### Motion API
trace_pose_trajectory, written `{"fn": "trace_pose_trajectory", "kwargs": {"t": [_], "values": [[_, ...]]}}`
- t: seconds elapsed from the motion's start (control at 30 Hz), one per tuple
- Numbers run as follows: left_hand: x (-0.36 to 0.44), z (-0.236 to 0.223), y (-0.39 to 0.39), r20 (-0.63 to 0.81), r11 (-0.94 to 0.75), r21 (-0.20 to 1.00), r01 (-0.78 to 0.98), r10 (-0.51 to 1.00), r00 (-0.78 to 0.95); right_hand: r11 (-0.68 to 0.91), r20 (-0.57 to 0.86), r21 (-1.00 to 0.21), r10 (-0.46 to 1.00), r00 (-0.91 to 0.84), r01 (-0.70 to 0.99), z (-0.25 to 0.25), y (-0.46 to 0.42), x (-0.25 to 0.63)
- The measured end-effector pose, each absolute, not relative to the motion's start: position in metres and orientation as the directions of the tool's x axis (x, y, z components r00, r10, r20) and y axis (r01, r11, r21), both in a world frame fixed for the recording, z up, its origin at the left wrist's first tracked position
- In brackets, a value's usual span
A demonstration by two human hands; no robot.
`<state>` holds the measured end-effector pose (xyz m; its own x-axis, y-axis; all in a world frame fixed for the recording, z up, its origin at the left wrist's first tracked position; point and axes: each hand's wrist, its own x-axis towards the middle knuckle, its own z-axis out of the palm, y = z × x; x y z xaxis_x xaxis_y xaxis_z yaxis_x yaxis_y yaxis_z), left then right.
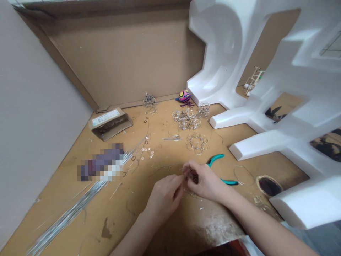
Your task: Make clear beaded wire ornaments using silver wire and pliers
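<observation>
Bright metal wire upon a matt, worn counter [166, 157].
Smooth and shiny metal in the long wires [71, 212] and the bent wire shapes [188, 120]; clear, glossy finish on the small round pieces [152, 153]; smooth teal plastic on the plier handles [216, 158]; matt cardboard for the opened box [114, 130], with paper label [106, 117]; smooth white frame [255, 145], foam or plastic, hard to tell, with soft shine on its curves.

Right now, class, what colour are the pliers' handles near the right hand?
The pliers' handles are teal, best seen in the head view.
</observation>
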<state>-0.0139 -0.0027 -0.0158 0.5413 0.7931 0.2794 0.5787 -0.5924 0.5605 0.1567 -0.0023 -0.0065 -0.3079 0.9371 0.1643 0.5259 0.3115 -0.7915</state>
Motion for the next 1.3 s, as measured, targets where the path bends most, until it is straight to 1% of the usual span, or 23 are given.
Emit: {"fn": "trace_pose_trajectory", "kwargs": {"t": [0.07,0.1,0.13,0.2,0.3,0.37,0.47,0.53,0.6,0.7,0.9,0.97,1.13,1.2,1.3], "values": [[-0.013,-0.013,0.0,0.103,-0.313,0.833,0.456,0.898,0.428,0.308,0.153,-0.799,0.935,-0.32,0.517,-0.007,-0.001,0.16],[-0.013,-0.012,0.001,0.012,-0.162,0.92,0.357,0.922,0.387,0.302,0.146,-0.807,0.935,-0.324,0.507,-0.007,0.0,0.161],[-0.013,-0.011,0.003,-0.061,-0.035,0.968,0.25,0.929,0.364,0.294,0.139,-0.819,0.935,-0.327,0.493,-0.007,0.001,0.162],[-0.014,-0.01,0.007,-0.145,0.126,0.989,0.075,0.923,0.358,0.269,0.124,-0.85,0.938,-0.324,0.454,-0.008,0.003,0.163],[-0.015,-0.011,0.01,-0.169,0.201,0.978,-0.051,0.916,0.364,0.229,0.104,-0.886,0.945,-0.31,0.404,-0.008,0.005,0.162],[-0.016,-0.013,0.01,-0.159,0.195,0.979,-0.062,0.913,0.376,0.212,0.088,-0.887,0.95,-0.299,0.41,-0.008,0.006,0.161],[-0.016,-0.015,0.008,-0.133,0.141,0.99,0.01,0.907,0.399,0.203,0.071,-0.874,0.952,-0.296,0.442,-0.009,0.006,0.161],[-0.016,-0.015,0.006,-0.089,0.058,0.994,0.091,0.913,0.398,0.214,0.073,-0.869,0.948,-0.311,0.446,-0.01,0.005,0.161],[-0.016,-0.015,0.003,-0.005,-0.074,0.98,0.185,0.918,0.395,0.228,0.08,-0.869,0.941,-0.329,0.44,-0.01,0.004,0.161],[-0.016,-0.012,0.0,0.106,-0.254,0.913,0.32,0.904,0.415,0.225,0.077,-0.878,0.938,-0.338,0.423,-0.01,0.004,0.161],[-0.017,-0.011,0.002,0.192,-0.451,0.737,0.503,0.854,0.484,0.212,0.073,-0.893,0.939,-0.337,0.397,-0.01,0.004,0.159],[-0.017,-0.012,0.003,0.199,-0.474,0.708,0.524,0.846,0.495,0.21,0.069,-0.888,0.94,-0.333,0.408,-0.01,0.004,0.159],[-0.018,-0.014,0.004,0.188,-0.407,0.756,0.513,0.886,0.425,0.206,0.07,-0.874,0.95,-0.306,0.441,-0.009,0.006,0.162],[-0.019,-0.014,0.006,0.184,-0.397,0.758,0.517,0.891,0.415,0.214,0.073,-0.865,0.949,-0.308,0.453,-0.01,0.007,0.163],[-0.02,-0.014,0.007,0.184,-0.427,0.705,0.566,0.881,0.436,0.222,0.074,-0.852,0.948,-0.309,0.474,-0.011,0.007,0.164]]}}
